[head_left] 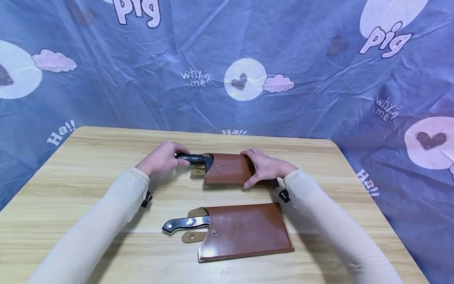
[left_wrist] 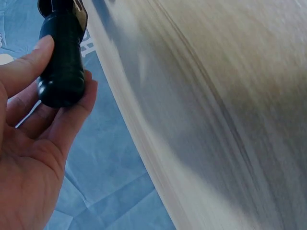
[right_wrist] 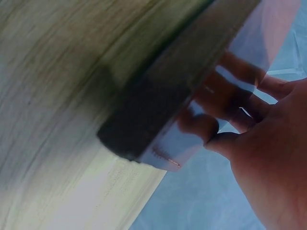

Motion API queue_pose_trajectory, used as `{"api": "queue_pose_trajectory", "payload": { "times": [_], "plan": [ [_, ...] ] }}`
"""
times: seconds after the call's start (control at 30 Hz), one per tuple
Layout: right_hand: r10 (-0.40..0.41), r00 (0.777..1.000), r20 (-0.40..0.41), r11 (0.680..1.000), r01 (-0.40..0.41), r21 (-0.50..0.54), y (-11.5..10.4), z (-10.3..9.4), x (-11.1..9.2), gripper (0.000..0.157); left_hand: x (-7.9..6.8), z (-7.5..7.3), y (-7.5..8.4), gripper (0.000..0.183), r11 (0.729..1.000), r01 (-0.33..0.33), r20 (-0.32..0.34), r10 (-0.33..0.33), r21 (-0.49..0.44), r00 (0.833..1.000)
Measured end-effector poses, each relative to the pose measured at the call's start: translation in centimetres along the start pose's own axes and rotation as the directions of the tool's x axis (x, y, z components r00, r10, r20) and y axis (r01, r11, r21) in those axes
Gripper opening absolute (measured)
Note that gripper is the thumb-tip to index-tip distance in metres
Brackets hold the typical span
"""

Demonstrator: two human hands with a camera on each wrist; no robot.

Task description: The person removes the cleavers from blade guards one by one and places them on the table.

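Observation:
My left hand (head_left: pixel 163 158) pinches the black handle (head_left: pixel 194 159) of a cleaver between thumb and fingers. The left wrist view shows the rounded handle end (left_wrist: pixel 62 67) from close by. Most of the cleaver's dark blade is hidden inside a brown leather sheath (head_left: pixel 230 169). Across the sheath's right part lies my right hand (head_left: pixel 268 166), gripping it with the thumb at the near edge and the fingers at the far edge. In the right wrist view those fingers touch the sheath's glossy face, and the sheath (right_wrist: pixel 158 91) stands tilted against the table.
Nearer to me lies a second, larger brown leather sheath (head_left: pixel 248 230), with a black riveted knife handle (head_left: pixel 188 223) sticking out on its left. Its snap strap (head_left: pixel 193 236) hangs loose. The wooden table (head_left: pixel 88 157) ends at a blue printed cloth (head_left: pixel 301 110) behind.

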State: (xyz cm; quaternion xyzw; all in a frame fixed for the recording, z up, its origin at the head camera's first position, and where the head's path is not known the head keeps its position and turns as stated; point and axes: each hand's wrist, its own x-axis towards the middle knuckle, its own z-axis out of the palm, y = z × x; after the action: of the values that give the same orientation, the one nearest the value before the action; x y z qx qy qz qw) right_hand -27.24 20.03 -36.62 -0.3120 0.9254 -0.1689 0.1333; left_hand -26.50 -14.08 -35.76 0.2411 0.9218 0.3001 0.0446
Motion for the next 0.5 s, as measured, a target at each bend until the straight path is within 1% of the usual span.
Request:
{"api": "queue_pose_trajectory", "payload": {
  "times": [0.13, 0.27, 0.5],
  "plan": [
    [-0.004, 1.000, 0.003, 1.000, 0.003, 0.009, 0.06, -0.03, -0.12, 0.113, 0.06, 0.01, -0.11, 0.030, 1.000, -0.010, 0.001, 0.010, -0.003, 1.000],
    [-0.010, 1.000, -0.003, 1.000, 0.010, 0.005, 0.10, 0.05, -0.19, 0.112, 0.07, 0.03, -0.29, 0.028, 0.999, -0.019, 0.003, 0.019, -0.031, 1.000],
    [-0.013, 1.000, -0.008, 1.000, 0.013, 0.000, 0.02, 0.09, -0.15, 0.113, 0.06, -0.06, -0.53, 0.029, 0.998, -0.012, 0.019, 0.013, -0.058, 1.000]
  ]
}}
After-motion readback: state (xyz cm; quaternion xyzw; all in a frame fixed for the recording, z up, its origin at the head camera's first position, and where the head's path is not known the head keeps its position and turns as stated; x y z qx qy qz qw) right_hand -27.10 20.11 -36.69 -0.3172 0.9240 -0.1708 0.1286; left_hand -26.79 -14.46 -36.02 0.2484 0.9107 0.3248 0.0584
